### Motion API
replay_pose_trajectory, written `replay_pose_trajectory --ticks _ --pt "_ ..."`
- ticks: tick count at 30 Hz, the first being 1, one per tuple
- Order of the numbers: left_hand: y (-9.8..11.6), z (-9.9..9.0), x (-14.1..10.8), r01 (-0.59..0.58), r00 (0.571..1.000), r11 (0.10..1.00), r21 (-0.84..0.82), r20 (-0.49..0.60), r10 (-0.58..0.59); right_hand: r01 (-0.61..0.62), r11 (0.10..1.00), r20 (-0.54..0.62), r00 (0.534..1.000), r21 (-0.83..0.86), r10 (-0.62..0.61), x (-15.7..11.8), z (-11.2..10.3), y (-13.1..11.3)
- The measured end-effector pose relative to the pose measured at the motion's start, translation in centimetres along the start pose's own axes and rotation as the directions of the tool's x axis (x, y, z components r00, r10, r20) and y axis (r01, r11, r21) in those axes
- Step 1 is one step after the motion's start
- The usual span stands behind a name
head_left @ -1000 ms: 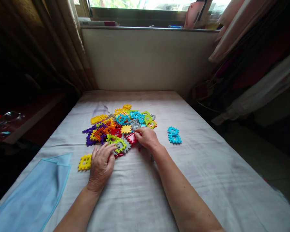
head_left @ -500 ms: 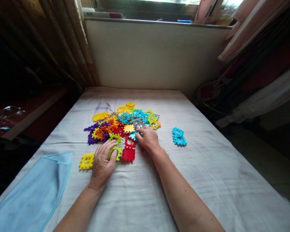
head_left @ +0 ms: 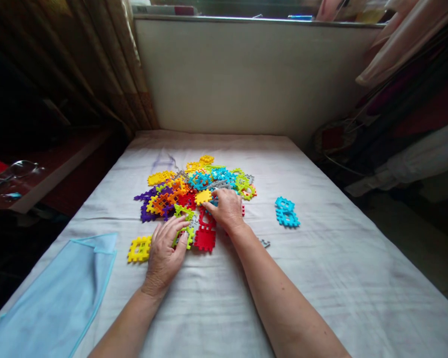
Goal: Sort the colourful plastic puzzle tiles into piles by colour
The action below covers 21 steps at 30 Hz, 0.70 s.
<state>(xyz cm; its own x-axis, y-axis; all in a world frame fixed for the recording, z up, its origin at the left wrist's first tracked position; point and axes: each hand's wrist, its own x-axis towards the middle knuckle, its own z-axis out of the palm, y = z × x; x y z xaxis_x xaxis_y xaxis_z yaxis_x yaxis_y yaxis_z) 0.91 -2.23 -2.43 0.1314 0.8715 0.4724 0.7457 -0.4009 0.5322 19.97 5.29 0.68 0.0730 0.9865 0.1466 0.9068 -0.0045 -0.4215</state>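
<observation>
Interlocking plastic tiles with notched edges lie heaped in a pile in front of me. My left hand rests at the near left of the pile, its fingers stretched out over lime-green tiles. Beside it on the left lies a yellow window-frame tile. My right hand reaches into the pile, thumb and forefinger apart at the right edge of a solid yellow tile. A bit of blue shows between them; its other fingers are partly hidden. Red tiles lie between my hands.
Two blue tiles lie apart at the right. A small grey tile shows beside my right forearm. A light blue cloth covers the left front of the white-sheeted table. A wall closes off the far side.
The view has shifted, so the tiles appear farther right. My right hand has moved left over the pile toward the solid yellow tile, uncovering a grey tile by the forearm. My left hand stays put.
</observation>
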Motion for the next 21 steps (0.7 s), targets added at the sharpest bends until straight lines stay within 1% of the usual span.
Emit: replay_pose_trajectory --ticks 3,8,21 --pt "0.18 -0.09 0.04 0.005 1.0 1.0 0.011 0.009 -0.005 0.042 0.998 -0.018 0.999 0.05 -0.041 -0.1 0.32 0.1" --pt "0.1 -0.04 -0.02 -0.012 1.0 1.0 0.02 0.003 0.012 0.091 0.992 -0.026 0.996 0.082 -0.089 -0.08 0.72 -0.04" --pt "0.15 -0.17 -0.08 0.009 0.999 1.0 0.013 0.037 -0.01 0.042 0.999 -0.014 0.999 0.019 -0.042 -0.03 0.09 -0.07"
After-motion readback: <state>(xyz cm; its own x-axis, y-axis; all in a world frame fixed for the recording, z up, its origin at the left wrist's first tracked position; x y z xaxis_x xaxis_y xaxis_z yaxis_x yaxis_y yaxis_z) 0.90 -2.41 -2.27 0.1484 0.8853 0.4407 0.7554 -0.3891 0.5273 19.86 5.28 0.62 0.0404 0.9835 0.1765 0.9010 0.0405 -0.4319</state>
